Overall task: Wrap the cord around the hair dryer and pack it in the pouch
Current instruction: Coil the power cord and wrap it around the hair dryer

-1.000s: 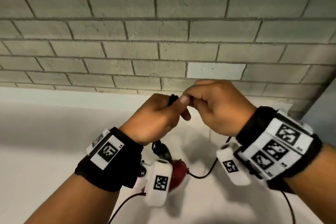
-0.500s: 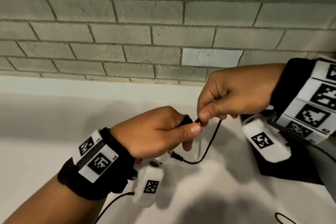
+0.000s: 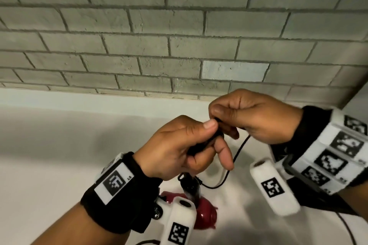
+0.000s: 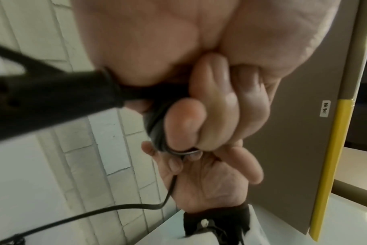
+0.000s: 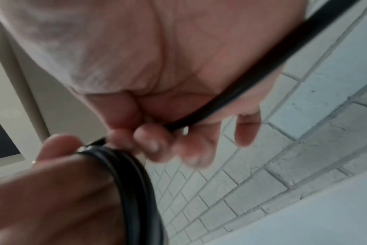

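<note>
My left hand [image 3: 207,141] grips the black handle [image 3: 201,144] of the hair dryer. The dryer's red body [image 3: 206,213] hangs below that hand, over the white counter. Several turns of black cord [image 5: 134,182] lie round the handle under my left fingers [image 4: 184,119]. My right hand [image 3: 219,119] pinches the cord [image 3: 238,153] right at my left thumb tip. From there the cord loops down and back under the left hand. A dark flat shape [image 3: 312,203], possibly the pouch, shows behind my right wrist.
A grey brick wall [image 3: 179,36] stands close behind the white counter [image 3: 59,145]. More loose cord [image 3: 346,228] trails off at the bottom right. A beige panel with a yellow edge [image 4: 333,149] stands to the right.
My right hand, which was raised to the right with the cord pulled out, has come back down to the left thumb, bringing the cord onto the handle. The left hand keeps its grip.
</note>
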`<state>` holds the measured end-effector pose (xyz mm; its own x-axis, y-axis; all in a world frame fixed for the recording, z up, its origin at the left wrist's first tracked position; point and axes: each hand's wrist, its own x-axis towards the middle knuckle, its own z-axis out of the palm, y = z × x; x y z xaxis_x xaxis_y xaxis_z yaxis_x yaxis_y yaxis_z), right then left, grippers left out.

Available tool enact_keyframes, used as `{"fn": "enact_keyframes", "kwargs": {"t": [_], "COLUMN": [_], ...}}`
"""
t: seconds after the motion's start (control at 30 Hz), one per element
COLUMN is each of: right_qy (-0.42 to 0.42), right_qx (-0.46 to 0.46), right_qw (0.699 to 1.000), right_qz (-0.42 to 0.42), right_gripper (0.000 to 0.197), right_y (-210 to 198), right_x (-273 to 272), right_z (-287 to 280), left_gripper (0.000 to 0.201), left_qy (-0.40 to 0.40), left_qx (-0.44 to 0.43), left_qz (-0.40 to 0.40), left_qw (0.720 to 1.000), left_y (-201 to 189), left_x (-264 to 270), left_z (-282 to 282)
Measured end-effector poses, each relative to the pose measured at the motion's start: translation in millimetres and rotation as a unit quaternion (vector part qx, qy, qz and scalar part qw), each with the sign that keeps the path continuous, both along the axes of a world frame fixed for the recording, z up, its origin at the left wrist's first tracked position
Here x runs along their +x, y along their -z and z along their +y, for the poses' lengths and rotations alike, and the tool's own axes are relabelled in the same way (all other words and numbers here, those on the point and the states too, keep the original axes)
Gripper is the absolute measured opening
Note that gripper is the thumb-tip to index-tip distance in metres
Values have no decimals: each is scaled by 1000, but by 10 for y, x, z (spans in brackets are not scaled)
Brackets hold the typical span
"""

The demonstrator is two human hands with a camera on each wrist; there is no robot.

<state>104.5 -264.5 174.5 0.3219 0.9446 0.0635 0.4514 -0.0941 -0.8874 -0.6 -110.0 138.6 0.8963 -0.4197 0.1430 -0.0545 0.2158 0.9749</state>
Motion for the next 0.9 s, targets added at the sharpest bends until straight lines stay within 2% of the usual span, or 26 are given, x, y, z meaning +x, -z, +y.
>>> {"fn": "enact_keyframes", "kwargs": {"t": [0.13, 0.17, 0.23, 0.3, 0.37, 0.4, 0.5, 0.57, 0.7, 0.8, 0.9], "right_qy": [76, 86, 79, 87, 146, 176, 268, 277, 210, 189, 177], "right_qx": [100, 121, 154, 174, 199, 208, 216, 184, 75, 31, 4], "right_qw": [992, 987, 977, 968, 965, 962, 918, 901, 949, 969, 982], "right_qz": [26, 55, 128, 159, 92, 17, -196, -278, -222, -158, -57], "right_gripper": [65, 63, 41, 44, 20, 15, 18, 24, 22, 17, 9], "right_y": [192, 241, 318, 412, 440, 431, 410, 425, 441, 385, 351], "right_x": [-115, -117, -129, -129, -155, -182, -207, -242, -299, -336, -377], "right_z": [48, 53, 60, 47, 42, 40, 74, 104, 153, 144, 147], "left_gripper": [63, 63, 60, 59, 59, 59, 61, 61, 57, 52, 46], "left_qy": [46, 55, 67, 71, 44, 24, -41, -96, -201, -271, -337], "left_qx": [-129, -155, -212, -263, -286, -285, -265, -252, -241, -198, -133], "left_qz": [3, 1, -5, -15, -24, -29, -45, -50, -49, -64, -91], "left_qw": [991, 986, 975, 962, 957, 958, 962, 962, 948, 940, 928], "left_y": [-19, -39, -100, -177, -244, -268, -327, -368, -403, -361, -287], "left_x": [24, 20, 9, 12, 25, 31, 49, 80, 168, 235, 322], "left_z": [-28, -25, 19, 119, 212, 237, 208, 144, 56, 6, -58]}}
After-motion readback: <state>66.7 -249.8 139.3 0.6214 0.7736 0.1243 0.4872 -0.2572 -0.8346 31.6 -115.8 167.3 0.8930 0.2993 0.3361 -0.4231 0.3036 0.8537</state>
